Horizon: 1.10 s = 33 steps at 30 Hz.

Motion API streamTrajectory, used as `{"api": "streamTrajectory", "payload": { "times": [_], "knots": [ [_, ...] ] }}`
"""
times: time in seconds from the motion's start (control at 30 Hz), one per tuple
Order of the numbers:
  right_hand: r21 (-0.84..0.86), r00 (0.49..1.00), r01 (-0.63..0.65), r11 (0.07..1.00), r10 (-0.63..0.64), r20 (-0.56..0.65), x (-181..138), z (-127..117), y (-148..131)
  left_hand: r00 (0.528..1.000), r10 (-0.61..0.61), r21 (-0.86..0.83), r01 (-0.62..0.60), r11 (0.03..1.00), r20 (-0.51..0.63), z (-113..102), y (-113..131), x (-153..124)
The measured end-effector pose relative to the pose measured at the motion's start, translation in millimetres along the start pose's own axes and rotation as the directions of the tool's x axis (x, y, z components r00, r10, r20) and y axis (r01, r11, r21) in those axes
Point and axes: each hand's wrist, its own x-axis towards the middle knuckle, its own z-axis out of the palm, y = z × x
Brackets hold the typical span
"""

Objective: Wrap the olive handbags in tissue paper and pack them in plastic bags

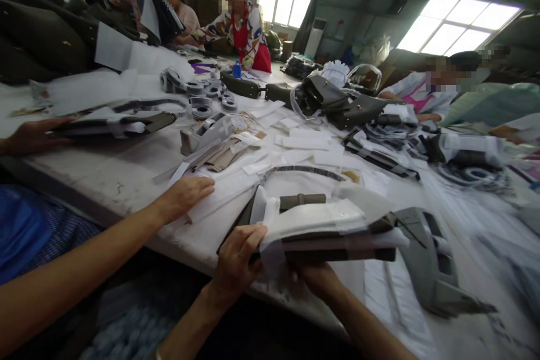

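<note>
The counter (pixel 139 163) carries at its near edge a flat olive-grey bag (pixel 337 243), partly wrapped in white paper (pixel 312 216), its long axis running left to right. The left hand (pixel 236 261) holds the bag's left end, fingers (pixel 253 233) clenched on it. The right hand (pixel 317 280) sits under the bag's middle, its fingers hidden, so I cannot tell its grip. A co-worker's hand (pixel 185 196) rests apart, farther left.

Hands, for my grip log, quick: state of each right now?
Left hand: closed on the edge of the bag.
Right hand: under the bag, fingers hidden, cannot tell.
</note>
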Motion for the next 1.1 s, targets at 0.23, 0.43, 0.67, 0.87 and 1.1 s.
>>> {"api": "streamTrajectory", "payload": {
  "times": [0.23, 0.43, 0.67, 0.87, 1.1],
  "knots": [
    [0.26, 0.989, -0.106, 0.96, 0.13, -0.077, -32, 13, 2, 0.983, 0.086, 0.023, -0.091, 0.996, 0.164, 17, 10, 7],
    [0.414, 0.995, -0.076, 0.907, 0.096, -0.027, -45, 26, 12, 0.958, 0.145, 0.034, -0.158, 0.987, 0.248, 30, 15, 12],
    [0.325, 0.997, -0.073, 0.943, 0.069, 0.023, -60, 38, 15, 0.917, 0.217, 0.0, -0.23, 0.973, 0.334, 25, 20, 8],
    [0.307, 0.991, -0.131, 0.943, 0.133, 0.012, -75, 51, 26, 0.893, 0.278, -0.007, -0.295, 0.956, 0.353, 23, 24, 6],
    [0.061, 0.972, 0.021, 0.998, -0.035, 0.231, -116, 42, 16, 0.891, 0.29, -0.001, -0.309, 0.951, 0.349, 25, 25, 6]
  ]
}}
